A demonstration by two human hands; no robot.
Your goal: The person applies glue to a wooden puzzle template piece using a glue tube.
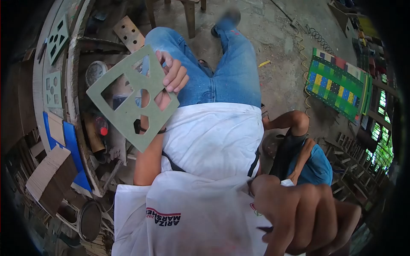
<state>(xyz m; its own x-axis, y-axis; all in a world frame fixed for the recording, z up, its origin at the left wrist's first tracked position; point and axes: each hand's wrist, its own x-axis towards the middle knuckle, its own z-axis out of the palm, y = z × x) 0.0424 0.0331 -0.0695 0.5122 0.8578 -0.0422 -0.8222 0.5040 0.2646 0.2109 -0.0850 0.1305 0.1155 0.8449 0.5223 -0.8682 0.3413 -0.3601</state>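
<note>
My left hand (174, 76) grips the right edge of a flat grey-green board with shaped cutouts (124, 117), thumb and fingers closed on it. The board is tilted above my left thigh; a square, a triangular and rounder openings show in it, with my forearm visible through them. Close to the camera at the lower right, my right hand (305, 215) is curled with its knuckles towards me. A small dark tip shows by its fingers, but what it holds is mostly hidden.
Two similar boards (59, 39) (54, 89) lie on the workbench (72, 72) at left, near blue and cardboard pieces. A person in teal (314, 164) crouches at right. Green painted panels (337, 85) and a coiled hose (318, 38) are beyond; a wooden stool (189, 17) stands ahead.
</note>
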